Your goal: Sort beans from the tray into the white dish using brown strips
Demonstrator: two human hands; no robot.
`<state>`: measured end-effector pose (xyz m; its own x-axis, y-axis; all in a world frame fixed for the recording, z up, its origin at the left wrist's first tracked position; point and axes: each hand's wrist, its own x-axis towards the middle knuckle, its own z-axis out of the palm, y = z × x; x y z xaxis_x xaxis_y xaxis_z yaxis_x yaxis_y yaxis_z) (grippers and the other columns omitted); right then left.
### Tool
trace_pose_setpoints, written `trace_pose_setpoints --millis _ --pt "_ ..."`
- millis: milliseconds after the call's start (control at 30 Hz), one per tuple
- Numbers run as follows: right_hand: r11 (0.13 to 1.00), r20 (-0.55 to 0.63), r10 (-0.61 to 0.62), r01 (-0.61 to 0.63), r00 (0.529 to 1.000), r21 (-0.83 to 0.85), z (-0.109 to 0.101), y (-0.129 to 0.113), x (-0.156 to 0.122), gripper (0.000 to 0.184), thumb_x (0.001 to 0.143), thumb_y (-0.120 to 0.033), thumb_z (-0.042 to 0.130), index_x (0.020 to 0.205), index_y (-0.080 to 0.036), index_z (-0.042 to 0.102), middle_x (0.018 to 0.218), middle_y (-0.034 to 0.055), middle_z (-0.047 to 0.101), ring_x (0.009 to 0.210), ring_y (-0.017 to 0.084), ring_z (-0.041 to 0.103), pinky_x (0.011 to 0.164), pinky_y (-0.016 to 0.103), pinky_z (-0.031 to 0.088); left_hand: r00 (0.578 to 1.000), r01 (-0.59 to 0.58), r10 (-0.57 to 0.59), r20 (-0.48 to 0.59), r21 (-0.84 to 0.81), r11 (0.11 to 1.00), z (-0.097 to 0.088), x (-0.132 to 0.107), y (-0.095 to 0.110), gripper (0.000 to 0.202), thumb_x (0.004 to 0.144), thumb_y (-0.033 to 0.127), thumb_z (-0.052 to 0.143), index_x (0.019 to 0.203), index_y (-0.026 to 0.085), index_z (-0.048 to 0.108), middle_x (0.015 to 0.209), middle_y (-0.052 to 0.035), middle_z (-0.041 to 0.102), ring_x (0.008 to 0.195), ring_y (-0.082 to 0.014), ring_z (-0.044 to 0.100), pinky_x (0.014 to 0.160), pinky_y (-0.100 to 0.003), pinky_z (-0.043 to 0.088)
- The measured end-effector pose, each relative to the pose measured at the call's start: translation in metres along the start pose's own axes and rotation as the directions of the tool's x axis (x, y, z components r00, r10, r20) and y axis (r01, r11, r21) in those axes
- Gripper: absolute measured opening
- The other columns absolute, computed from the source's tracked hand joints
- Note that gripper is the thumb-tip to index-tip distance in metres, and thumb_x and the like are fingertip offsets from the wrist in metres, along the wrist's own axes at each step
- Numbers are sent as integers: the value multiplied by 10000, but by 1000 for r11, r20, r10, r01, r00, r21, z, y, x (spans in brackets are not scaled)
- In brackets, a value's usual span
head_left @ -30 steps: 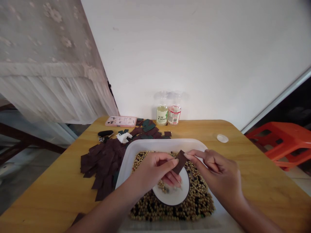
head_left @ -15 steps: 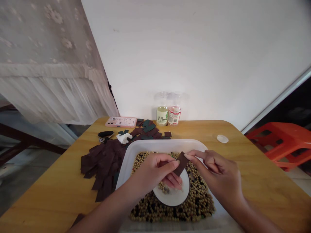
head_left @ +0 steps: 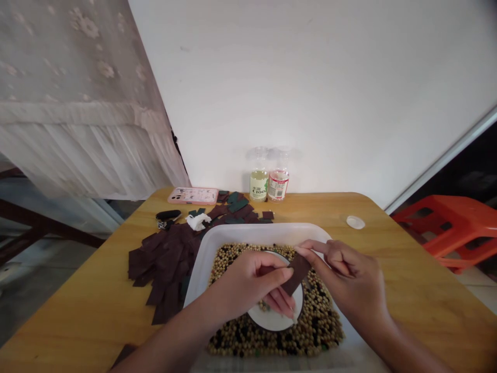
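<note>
A small dark brown card (head_left: 298, 272) is pinched between both hands above a little white bowl (head_left: 276, 317). My left hand (head_left: 252, 282) grips its lower left edge with thumb and fingers closed. My right hand (head_left: 345, 274) holds its upper right corner with a fingertip pinch. The bowl rests on a bed of mixed pale and dark beans (head_left: 318, 326) inside a white tray (head_left: 229, 233). A few beans lie in the bowl, partly hidden by my left fingers.
Several brown and green cards (head_left: 166, 259) lie heaped left of the tray on the wooden table (head_left: 423, 290). Behind are a pink phone (head_left: 193, 195), a black key fob (head_left: 168, 214), crumpled tissue (head_left: 197, 220), two bottles (head_left: 267, 182) and a white cap (head_left: 355, 222). An orange stool (head_left: 454, 228) stands right.
Both hands have carried the brown card slightly right and lower over the bowl, and it is tilted flatter now.
</note>
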<state>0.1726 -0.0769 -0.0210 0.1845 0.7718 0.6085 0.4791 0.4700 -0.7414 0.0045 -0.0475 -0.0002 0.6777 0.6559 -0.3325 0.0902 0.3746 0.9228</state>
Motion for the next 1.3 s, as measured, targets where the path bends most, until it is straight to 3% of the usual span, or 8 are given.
trace_pose_setpoints --millis 167,233,333,433,600,1000,1167,1300 --pt "957 -111 260 -240 959 161 -2 7 9 508 700 -236 676 522 -215 202 476 -48 483 812 221 685 543 176 505 1000 -9 8 22 46 999 0 -3 0 247 777 384 545 690 153 551 620 -24 663 516 -121 640 483 -197 469" --pt "935 -48 299 -282 953 216 -3 7 11 496 683 -244 684 519 -213 216 553 -16 592 787 206 686 553 190 519 999 9 -11 41 37 999 0 -3 0 225 778 374 541 721 157 549 681 -35 677 539 -127 650 484 -200 472" --pt "920 139 275 -302 951 250 -3 4 11 468 683 -236 670 523 -210 231 644 18 663 684 172 684 519 196 514 997 44 -45 68 12 999 1 -2 -1 182 765 344 558 753 163 542 739 -46 685 575 -136 660 500 -210 481" --pt "908 281 242 -319 929 273 -2 2 9 468 699 -243 650 532 -210 215 632 20 660 621 150 670 489 188 495 999 43 -43 -18 -21 999 0 1 0 185 718 329 613 747 161 543 662 -24 661 550 -135 646 508 -226 487" --pt "898 300 260 -344 918 275 0 0 10 479 698 -282 652 536 -215 206 627 32 666 590 144 655 481 197 492 977 -41 27 -211 -62 997 -5 3 4 260 647 368 679 736 149 570 574 5 600 502 -110 578 493 -227 467" --pt "948 326 154 -232 933 217 2 0 5 470 726 -209 639 538 -214 209 704 48 701 644 153 665 531 213 509 952 -132 92 -293 -121 984 -5 4 5 341 695 439 648 825 136 561 677 -3 558 630 -107 535 552 -229 466" --pt "982 173 103 -128 980 138 1 0 2 464 732 -173 636 534 -210 218 705 36 702 697 162 675 558 212 513 981 -96 51 -188 -241 966 -4 5 2 318 675 402 685 822 152 553 755 -11 604 695 -118 597 623 -251 495" --pt "988 195 50 -78 980 136 2 -1 0 447 745 -141 623 540 -206 231 726 16 698 735 149 665 595 218 512 984 -66 30 -176 -203 977 -4 3 3 228 657 286 707 776 140 578 787 -33 648 795 -145 634 678 -233 488"
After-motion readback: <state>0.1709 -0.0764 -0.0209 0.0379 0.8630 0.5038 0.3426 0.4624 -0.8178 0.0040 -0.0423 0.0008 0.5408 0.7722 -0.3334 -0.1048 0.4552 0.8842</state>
